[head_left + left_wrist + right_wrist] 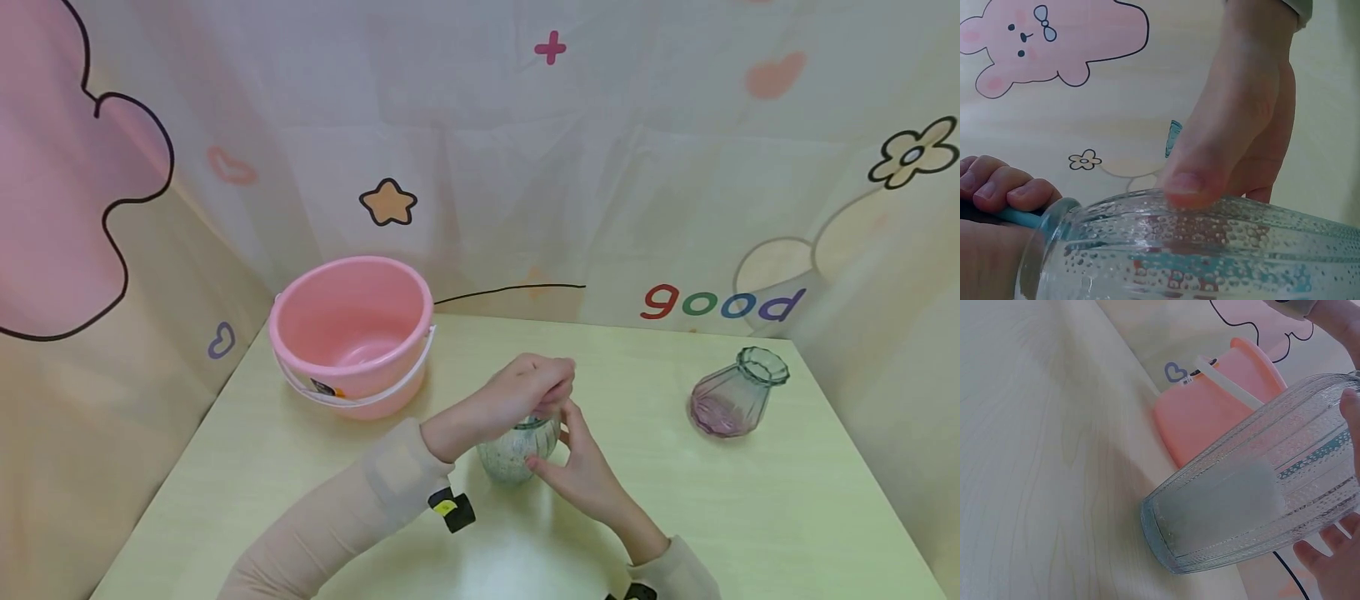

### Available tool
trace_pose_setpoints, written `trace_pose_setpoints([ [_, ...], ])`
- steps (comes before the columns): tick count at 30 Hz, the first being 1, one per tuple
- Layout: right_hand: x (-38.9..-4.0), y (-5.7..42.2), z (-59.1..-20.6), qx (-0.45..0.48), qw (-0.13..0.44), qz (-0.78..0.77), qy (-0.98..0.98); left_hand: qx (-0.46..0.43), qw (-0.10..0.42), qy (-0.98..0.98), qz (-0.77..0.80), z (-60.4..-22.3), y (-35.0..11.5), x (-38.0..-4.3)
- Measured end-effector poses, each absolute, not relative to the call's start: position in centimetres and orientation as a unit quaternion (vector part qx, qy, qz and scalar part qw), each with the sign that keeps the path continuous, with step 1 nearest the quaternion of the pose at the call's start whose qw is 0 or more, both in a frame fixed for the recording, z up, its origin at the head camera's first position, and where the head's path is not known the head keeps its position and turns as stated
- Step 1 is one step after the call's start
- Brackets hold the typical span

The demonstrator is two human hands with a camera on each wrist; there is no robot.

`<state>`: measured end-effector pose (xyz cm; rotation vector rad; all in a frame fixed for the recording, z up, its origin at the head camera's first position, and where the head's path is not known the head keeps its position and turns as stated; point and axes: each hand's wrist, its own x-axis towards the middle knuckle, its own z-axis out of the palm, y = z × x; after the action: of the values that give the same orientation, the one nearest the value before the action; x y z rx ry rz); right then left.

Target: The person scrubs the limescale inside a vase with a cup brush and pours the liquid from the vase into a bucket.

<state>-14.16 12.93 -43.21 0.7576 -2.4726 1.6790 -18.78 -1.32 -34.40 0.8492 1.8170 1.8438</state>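
Observation:
A clear ribbed glass vase [504, 460] stands on the table in front of the person, its lower part showing below the hands in the head view. My left hand [528, 387] is over its mouth, fingers curled round the teal and black handle [1022, 217] of a sponge brush. Through the glass in the right wrist view, the brush's whitish sponge head [1222, 494] shows near the vase bottom. My right hand [588, 471] grips the vase from the right side, thumb in front and fingers behind. Most of the brush handle is hidden by the left hand.
At the back left stands a pink bucket [367, 392] with its white handle hanging down in front. A second glass vase [731, 404], purplish at its base, is on the right of the table [637, 375]. Behind runs a printed curtain [480, 167].

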Motion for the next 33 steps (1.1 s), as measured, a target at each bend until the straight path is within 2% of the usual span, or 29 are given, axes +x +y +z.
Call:
trace_pose_setpoints([
  [10, -14.1, 12.9, -43.2, 0.239, 0.031, 0.542, -0.805, 0.334, 0.188, 0.660, 0.646, -34.6, -1.6, -18.8],
  [24, -14.2, 12.9, -43.5, 0.245, 0.031, 0.547, -0.800, 0.316, 0.185, 0.679, 0.637, -34.4, -1.8, -18.7],
  [33, -14.2, 12.9, -43.4, 0.240, 0.030, 0.550, -0.799, 0.323, 0.157, 0.697, 0.620, -32.1, -1.4, -18.2],
])
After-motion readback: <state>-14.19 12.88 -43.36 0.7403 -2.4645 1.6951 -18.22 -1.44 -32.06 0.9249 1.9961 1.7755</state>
